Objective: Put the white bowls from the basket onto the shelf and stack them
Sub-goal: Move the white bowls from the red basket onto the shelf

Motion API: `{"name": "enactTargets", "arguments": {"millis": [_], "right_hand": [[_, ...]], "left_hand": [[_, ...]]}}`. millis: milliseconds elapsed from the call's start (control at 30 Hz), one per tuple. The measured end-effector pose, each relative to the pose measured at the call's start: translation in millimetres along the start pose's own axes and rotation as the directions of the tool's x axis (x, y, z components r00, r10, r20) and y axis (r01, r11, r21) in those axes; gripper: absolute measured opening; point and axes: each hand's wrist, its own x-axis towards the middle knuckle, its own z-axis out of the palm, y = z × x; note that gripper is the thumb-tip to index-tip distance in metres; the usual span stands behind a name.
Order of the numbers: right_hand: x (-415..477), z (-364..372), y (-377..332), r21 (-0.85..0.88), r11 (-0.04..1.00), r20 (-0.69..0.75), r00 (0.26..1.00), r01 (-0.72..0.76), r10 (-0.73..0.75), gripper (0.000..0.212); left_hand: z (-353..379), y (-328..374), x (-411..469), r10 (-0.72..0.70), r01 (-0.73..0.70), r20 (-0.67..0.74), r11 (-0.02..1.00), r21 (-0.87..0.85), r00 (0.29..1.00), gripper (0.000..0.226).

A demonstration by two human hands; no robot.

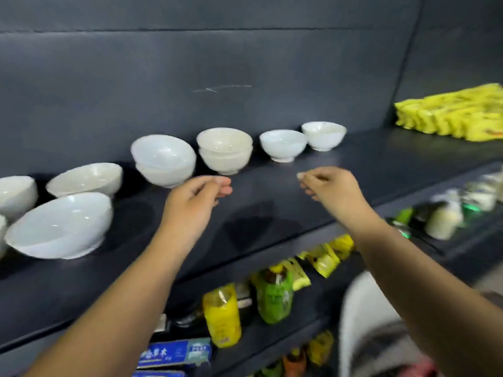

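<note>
Dark grey panelling was seen behind a long dark shelf (266, 183), along the back of which the white bowls were ranged. Toward the middle, two stacks of two were set side by side, the left stack (163, 159) and the right stack (224, 149), each with one bowl nested in another. Further right, two single bowls (283, 145) were stood upright and close together (the farther one slightly overlapped by the nearer). At the left end, more loose bowls (61, 225) were seen unstacked.

The left hand (196, 198) was held over the shelf just in front of the left stack's foot, its fingers loosely curled and nothing grasped. Whether the bowl was touched could not be told. The right hand (330, 186) was held over bare shelf in front of the single bowls, likewise slack and empty.

Yellow packets (451, 112) were piled at the shelf's far right. Below the shelf, a yellow bag (221, 315), a green bag (275, 297) and a blue box (174, 352) were stored.
</note>
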Motion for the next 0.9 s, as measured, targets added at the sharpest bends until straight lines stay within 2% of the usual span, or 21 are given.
{"name": "enactTargets", "arguments": {"millis": [100, 200, 300, 400, 533, 667, 800, 900], "right_hand": [[-70, -41, 22, -0.186, 0.982, -0.063, 0.998, -0.014, 0.002, 0.020], [-137, -86, 56, -0.371, 0.915, -0.107, 0.986, -0.158, 0.127, 0.030], [-200, -126, 102, -0.381, 0.861, -0.176, 0.941, -0.336, 0.289, 0.025], [-252, -157, 152, -0.352, 0.793, -0.220, 0.867, -0.498, 0.447, 0.026], [-300, -181, 225, -0.332, 0.681, -0.226, 0.756, -0.652, 0.614, 0.028], [-325, -196, 303, -0.414, 0.561, -0.151, 0.662, -0.717, 0.734, 0.038], [-321, -212, 383, -0.519, 0.491, -0.024, 0.586, -0.700, 0.810, 0.031], [-310, -217, 430, -0.566, 0.470, 0.066, 0.531, -0.678, 0.845, 0.029]], "left_hand": [[35, -12, -53, 0.008, -0.011, 0.250, 1.000, 0.011, 0.968, 0.031], [73, -28, -107, 0.001, -0.045, 0.427, 0.995, 0.093, 0.904, 0.020], [107, -48, -159, -0.032, -0.116, 0.549, 0.966, 0.232, 0.835, 0.024], [141, -73, -208, -0.121, -0.088, 0.648, 0.956, 0.280, 0.752, 0.036], [182, -115, -266, -0.297, 0.014, 0.671, 0.919, 0.393, 0.680, 0.023], [229, -158, -310, -0.506, 0.098, 0.661, 0.828, 0.552, 0.555, 0.029], [281, -187, -335, -0.616, 0.139, 0.567, 0.735, 0.664, 0.547, 0.026], [315, -206, -341, -0.710, 0.252, 0.442, 0.644, 0.722, 0.547, 0.034]]}}
